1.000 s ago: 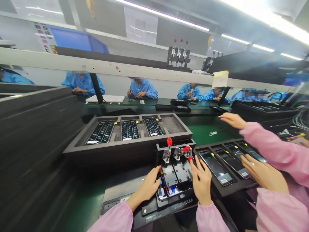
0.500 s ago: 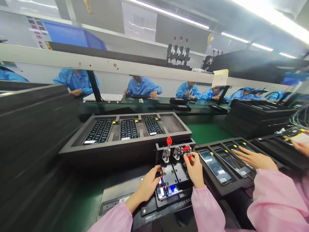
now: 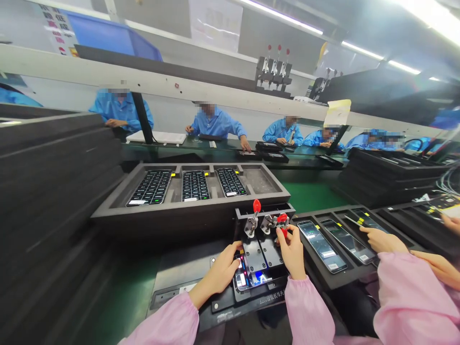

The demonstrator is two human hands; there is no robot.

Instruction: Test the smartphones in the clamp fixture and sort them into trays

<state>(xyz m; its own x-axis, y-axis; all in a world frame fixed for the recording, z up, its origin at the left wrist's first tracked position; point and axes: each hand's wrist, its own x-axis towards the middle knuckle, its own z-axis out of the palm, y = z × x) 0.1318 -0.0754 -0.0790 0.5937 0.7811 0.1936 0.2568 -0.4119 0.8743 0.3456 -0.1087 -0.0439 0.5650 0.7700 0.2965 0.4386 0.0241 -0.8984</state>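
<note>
green bench (image 3: pixel 319 192), black clamp fixture (image 3: pixel 254 258): my right hand (image 3: pixel 293 253) pinches a red lever (image 3: pixel 282 218); my left hand (image 3: pixel 219 272) curls at the phone (image 3: pixel 242 281), grip unclear. i advise steady, even pressure.

Three phones (image 3: pixel 195 185) in one grey tray (image 3: pixel 187 208), one clamping fixture (image 3: pixel 255 254) just beside it
</note>
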